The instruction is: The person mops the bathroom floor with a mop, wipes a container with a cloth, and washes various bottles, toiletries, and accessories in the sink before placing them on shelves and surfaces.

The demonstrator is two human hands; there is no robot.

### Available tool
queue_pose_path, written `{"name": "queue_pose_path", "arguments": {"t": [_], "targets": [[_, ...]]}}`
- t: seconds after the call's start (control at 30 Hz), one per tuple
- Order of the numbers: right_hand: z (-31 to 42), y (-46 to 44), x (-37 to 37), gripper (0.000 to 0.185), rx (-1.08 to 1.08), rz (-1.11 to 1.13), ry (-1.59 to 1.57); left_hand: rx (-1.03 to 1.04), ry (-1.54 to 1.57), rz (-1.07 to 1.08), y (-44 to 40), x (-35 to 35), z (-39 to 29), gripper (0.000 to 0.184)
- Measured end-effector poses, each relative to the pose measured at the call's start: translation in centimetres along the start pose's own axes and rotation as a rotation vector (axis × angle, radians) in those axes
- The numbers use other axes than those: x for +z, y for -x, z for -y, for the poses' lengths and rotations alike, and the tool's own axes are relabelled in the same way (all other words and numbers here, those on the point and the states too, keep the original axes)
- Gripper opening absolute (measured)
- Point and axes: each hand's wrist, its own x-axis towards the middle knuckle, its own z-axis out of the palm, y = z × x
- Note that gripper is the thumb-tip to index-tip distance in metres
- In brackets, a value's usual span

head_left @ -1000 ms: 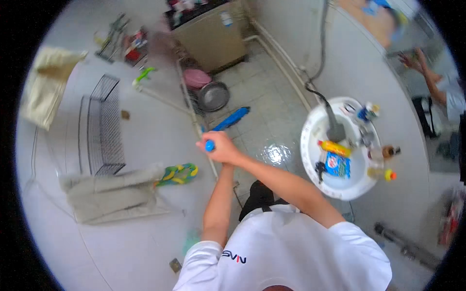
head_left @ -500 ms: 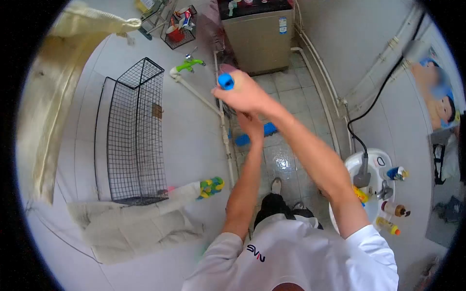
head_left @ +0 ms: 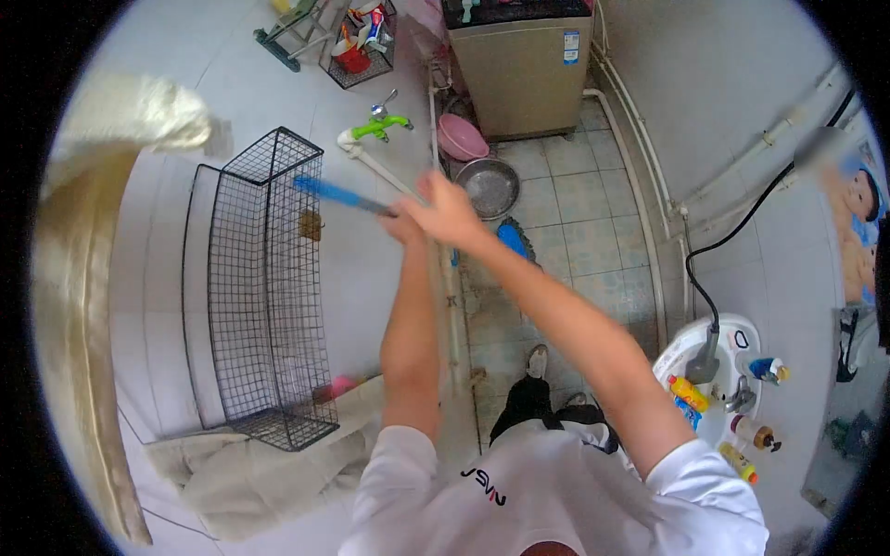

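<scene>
A long handle with a blue end runs up and left from my hands, in front of the wire rack. My left hand is closed round its grey shaft. My right hand is just beside it, its fingers wrapped round the same shaft and partly blurred. Down on the tiled floor, beyond my right forearm, lies a blue brush head with dark bristles. My forearm covers part of what links it to the handle.
A black wire rack and a green tap are on the left wall. A pink basin, a metal basin and a washing machine stand ahead. At right is a sink with bottles.
The blue handle end has swung from upright above my hands to the left. My hands have shifted, and the brush head has moved on the floor. The view has turned too.
</scene>
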Motion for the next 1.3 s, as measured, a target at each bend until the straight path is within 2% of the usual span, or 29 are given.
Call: {"name": "queue_pose_path", "arguments": {"t": [0.03,0.07,0.13,0.2,0.23,0.27,0.3,0.33,0.37,0.4,0.43,0.47,0.53,0.63,0.73,0.8,0.87,0.93,1.0,1.07,1.13,1.17,1.2,1.23,1.27,1.3], "targets": [[-1.4,3.1,-2.1,0.046,0.104,0.052,0.022,-0.262,0.071,-0.047,-0.7,-1.3,-0.5,0.052],[-5.7,6.5,-3.2,0.046,0.110,0.079,0.090,-0.506,0.228,-0.048,-1.0,-3.4,-2.8,0.050],[-9.8,13.6,-7.1,0.043,0.332,0.070,0.165,-0.418,0.054,0.063,-2.6,-4.9,-0.6,0.045],[-13.3,20.9,-10.5,0.041,0.589,0.056,0.154,-0.389,0.067,0.126,-2.7,-5.6,0.2,0.042],[-15.0,24.3,-11.9,0.039,0.723,0.027,0.134,-0.474,0.102,0.233,-2.1,-6.2,-1.4,0.037],[-15.5,26.9,-13.3,0.039,0.777,-0.068,0.134,-0.469,0.257,0.267,-2.9,-6.7,1.1,0.035],[-15.8,29.6,-14.9,0.039,0.773,-0.088,0.137,-0.473,0.274,0.212,-2.1,-6.6,-0.2,0.038],[-15.8,32.6,-16.6,0.039,0.771,-0.113,0.143,-0.481,0.271,0.288,-1.7,-6.9,-0.2,0.043],[-16.0,34.2,-18.0,0.041,0.867,-0.067,0.205,-0.563,0.201,0.310,-3.5,-6.9,1.8,0.047],[-15.7,35.7,-19.2,0.041,0.902,-0.143,0.203,-0.592,0.113,0.300,-1.0,-7.2,-2.4,0.034],[-15.4,37.1,-19.9,0.041,0.892,-0.186,0.186,-0.594,0.162,0.313,-0.6,-7.3,-2.5,0.048],[-14.6,38.5,-20.7,0.041,0.875,-0.209,0.169,-0.560,0.051,0.360,0.2,-8.5,-3.6,0.053],[-13.8,41.6,-21.8,0.038,0.850,-0.359,0.116,-0.655,-0.026,0.351,0.2,-8.3,-3.7,0.054],[-12.9,46.5,-23.1,0.033,0.816,-0.517,0.021,-0.625,-0.023,0.457,-0.5,-9.7,-0.3,0.051],[-14.6,52.6,-23.2,0.027,0.791,-0.619,-0.064,-0.571,0.003,0.480,5.0,-11.3,0.4,0.045],[-15.3,56.7,-23.5,0.027,0.866,-0.634,-0.061,-0.463,-0.058,0.734,2.8,-10.7,8.9,0.046],[-14.7,60.1,-24.3,0.029,0.889,-0.648,-0.098,-0.601,-0.141,0.591,15.9,-13.5,2.5,0.032],[-15.0,63.2,-25.1,0.035,1.012,-0.813,-0.457,-0.678,-0.210,0.692,20.9,-14.8,4.6,0.027],[-17.6,66.1,-26.7,0.037,1.126,-1.059,-0.357,-0.850,-0.171,0.869,25.0,-16.7,6.0,0.032],[-23.1,69.5,-29.1,0.039,1.212,-1.301,0.140,-0.853,-0.330,0.998,30.3,-18.8,4.4,0.036],[-27.2,70.3,-32.1,0.043,1.504,-1.414,-0.114,-0.795,-0.354,1.029,35.2,-21.2,2.0,0.037],[-29.3,70.7,-32.6,0.043,1.511,-1.409,-0.119,-0.745,-0.374,1.065,36.9,-22.4,1.2,0.038],[-31.3,70.8,-32.7,0.042,1.277,-1.625,-0.686,-0.742,-0.381,1.063,37.7,-23.3,0.7,0.038],[-32.7,70.6,-33.4,0.040,0.950,-1.759,-1.242,-0.761,-0.396,1.095,38.4,-23.9,0.5,0.038],[-32.0,70.4,-34.6,0.040,0.956,-1.755,-1.243,-0.784,-0.414,1.125,39.0,-24.7,0.3,0.039],[-30.1,70.0,-36.1,0.034,1.073,-1.731,-0.825,-0.771,-0.428,1.128,39.6,-25.4,-0.7,0.041]]}}
